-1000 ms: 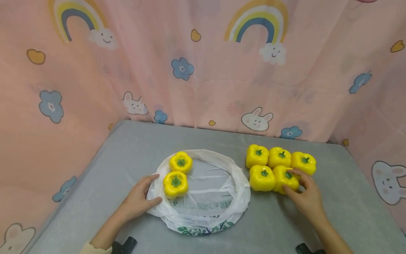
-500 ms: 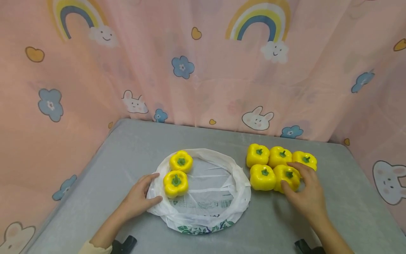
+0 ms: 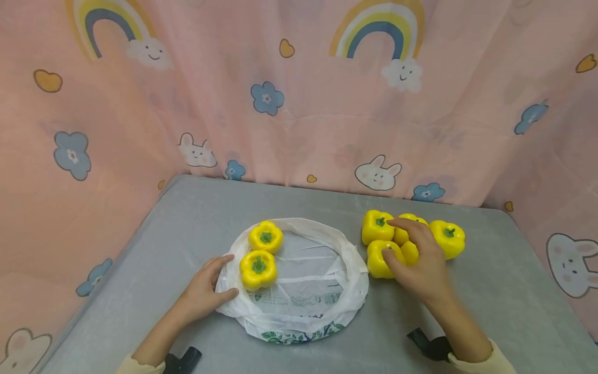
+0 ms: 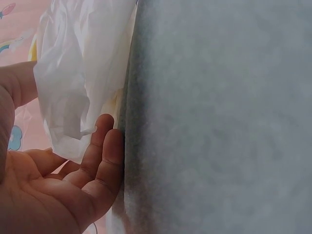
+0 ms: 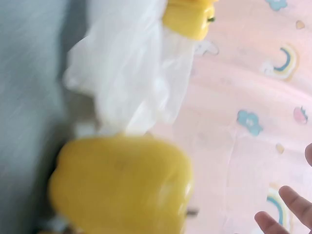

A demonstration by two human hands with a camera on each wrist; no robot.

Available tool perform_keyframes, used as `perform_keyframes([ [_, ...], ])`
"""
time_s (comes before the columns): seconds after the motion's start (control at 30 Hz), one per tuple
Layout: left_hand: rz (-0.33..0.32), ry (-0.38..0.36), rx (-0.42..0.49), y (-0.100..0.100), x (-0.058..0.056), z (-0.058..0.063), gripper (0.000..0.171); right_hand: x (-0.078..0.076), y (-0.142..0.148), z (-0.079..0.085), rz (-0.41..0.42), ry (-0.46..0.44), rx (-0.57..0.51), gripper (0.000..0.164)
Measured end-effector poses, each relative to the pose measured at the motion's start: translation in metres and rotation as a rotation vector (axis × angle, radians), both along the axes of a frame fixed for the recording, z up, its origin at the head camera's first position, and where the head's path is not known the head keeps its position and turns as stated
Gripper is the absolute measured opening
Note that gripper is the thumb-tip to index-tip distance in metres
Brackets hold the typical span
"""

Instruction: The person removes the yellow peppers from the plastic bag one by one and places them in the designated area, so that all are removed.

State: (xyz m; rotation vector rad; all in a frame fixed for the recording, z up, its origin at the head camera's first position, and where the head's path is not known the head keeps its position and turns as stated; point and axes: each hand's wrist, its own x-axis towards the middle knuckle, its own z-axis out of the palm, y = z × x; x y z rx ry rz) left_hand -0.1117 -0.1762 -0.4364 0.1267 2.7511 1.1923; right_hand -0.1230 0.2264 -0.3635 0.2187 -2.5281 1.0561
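On the table lies a white plastic bag [image 3: 299, 326], its mouth spread wide and rolled back, with two yellow bell peppers [image 3: 258, 270] at its left inside. My left hand [image 3: 201, 291] holds the bag's left rim; in the left wrist view, fingers [image 4: 105, 156] lie outside the film and one goes behind it. Right of the bag, several yellow bell peppers [image 3: 377, 227] stand in two rows, stems up. My right hand [image 3: 422, 262] is over the front row, thumb and fingers spread around nothing, partly hiding the peppers. The right wrist view shows a bell pepper [image 5: 122, 185] apart from the fingertips [image 5: 292, 200].
A grey cloth [image 3: 196, 218] covers the table. Behind it and at both sides hangs a pink curtain [image 3: 317, 130] with rainbows and rabbits. Dark wrist-camera mounts [image 3: 432, 345] stick out beside both wrists.
My right hand has let go of the front-row right pepper and moved left, over the front-left one. The left hand stays at the bag's rim.
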Motion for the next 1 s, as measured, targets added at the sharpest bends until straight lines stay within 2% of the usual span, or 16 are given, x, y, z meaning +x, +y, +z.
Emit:
perform_keyframes([
  [0.33,-0.002,0.009,-0.005,0.000,0.001,0.000,0.071,-0.027,-0.049,0.005,0.218,-0.002,-0.101,0.050],
  [0.5,-0.006,0.012,-0.010,-0.001,0.001,-0.001,0.071,-0.041,-0.075,0.002,0.319,-0.039,-0.196,0.047],
  [0.8,-0.007,0.013,-0.022,0.000,0.001,0.000,0.071,-0.060,-0.118,-0.024,0.434,-0.112,-0.389,0.036],
  [1.0,-0.008,0.015,-0.025,0.000,0.000,-0.001,0.071,-0.069,-0.140,-0.036,0.449,-0.198,-0.435,0.034],
])
